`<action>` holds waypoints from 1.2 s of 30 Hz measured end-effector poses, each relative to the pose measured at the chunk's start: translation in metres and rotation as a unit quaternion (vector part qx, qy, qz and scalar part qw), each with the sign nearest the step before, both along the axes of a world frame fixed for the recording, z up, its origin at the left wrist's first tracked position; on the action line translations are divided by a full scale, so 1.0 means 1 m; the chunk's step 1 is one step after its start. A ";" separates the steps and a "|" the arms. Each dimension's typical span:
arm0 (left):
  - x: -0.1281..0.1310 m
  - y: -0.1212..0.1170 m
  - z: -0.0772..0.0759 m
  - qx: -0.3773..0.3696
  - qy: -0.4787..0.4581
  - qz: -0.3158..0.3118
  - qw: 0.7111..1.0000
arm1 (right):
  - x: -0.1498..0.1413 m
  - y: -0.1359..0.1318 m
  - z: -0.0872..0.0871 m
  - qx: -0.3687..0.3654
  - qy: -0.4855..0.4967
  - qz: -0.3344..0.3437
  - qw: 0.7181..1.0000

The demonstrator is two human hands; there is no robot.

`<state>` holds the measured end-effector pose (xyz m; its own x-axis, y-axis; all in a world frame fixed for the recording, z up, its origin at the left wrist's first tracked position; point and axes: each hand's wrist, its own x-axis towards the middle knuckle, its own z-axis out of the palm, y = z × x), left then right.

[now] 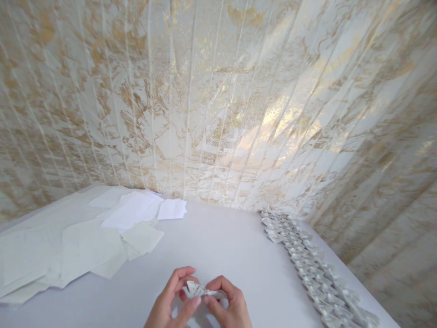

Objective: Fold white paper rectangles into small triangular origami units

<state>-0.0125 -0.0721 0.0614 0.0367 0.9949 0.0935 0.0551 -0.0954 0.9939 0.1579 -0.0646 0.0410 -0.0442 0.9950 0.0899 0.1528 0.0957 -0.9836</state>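
Between both hands, low in the middle of the head view, is a small folded piece of printed paper [195, 289]. My left hand [175, 298] pinches its left part between thumb and fingers. From the other side, my right hand [228, 301] grips the paper's right end with thumb and index finger. Both thumbs meet near the middle of the fold. The paper is held just above the white table [218, 241]; its underside is hidden by the fingers.
Loose sheets of white and greyish paper [92, 241] overlap on the left. Small white squares [171, 209] lie at their far right end. Long rows of folded paper pieces [314, 273] run along the table's right edge. A patterned gold and white curtain [205, 100] hangs behind.
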 end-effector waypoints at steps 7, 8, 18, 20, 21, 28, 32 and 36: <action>-0.012 0.014 -0.012 0.039 0.162 -0.090 0.982 | -0.002 -0.001 -0.008 -0.020 -0.042 0.000 0.999; -0.012 0.014 -0.013 0.044 0.166 -0.086 0.981 | -0.003 -0.001 -0.007 -0.022 -0.040 0.005 0.999; -0.010 0.012 -0.004 0.015 0.099 -0.098 0.990 | -0.006 -0.002 0.009 0.022 -0.051 0.031 0.998; -0.008 0.014 -0.008 0.004 0.081 -0.092 0.992 | -0.005 -0.002 0.011 0.034 -0.080 0.028 0.996; -0.007 0.015 -0.010 0.002 0.072 -0.091 0.993 | -0.005 -0.002 0.013 0.037 -0.091 0.022 0.995; -0.005 0.018 -0.011 0.033 0.025 -0.079 0.996 | 0.003 -0.002 0.025 0.066 -0.120 0.001 0.991; -0.005 0.018 -0.007 0.038 -0.006 -0.074 0.997 | 0.006 -0.002 0.027 0.087 -0.137 0.009 0.987; -0.005 0.017 -0.004 0.051 -0.014 -0.079 0.995 | 0.006 -0.002 0.024 0.097 -0.141 -0.009 0.985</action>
<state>-0.0177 -0.0551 0.0578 0.1879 0.9621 0.1976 0.0041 -0.2019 0.9794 0.1639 -0.0668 0.0652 -0.0779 0.9613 0.2642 0.4208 0.2719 -0.8654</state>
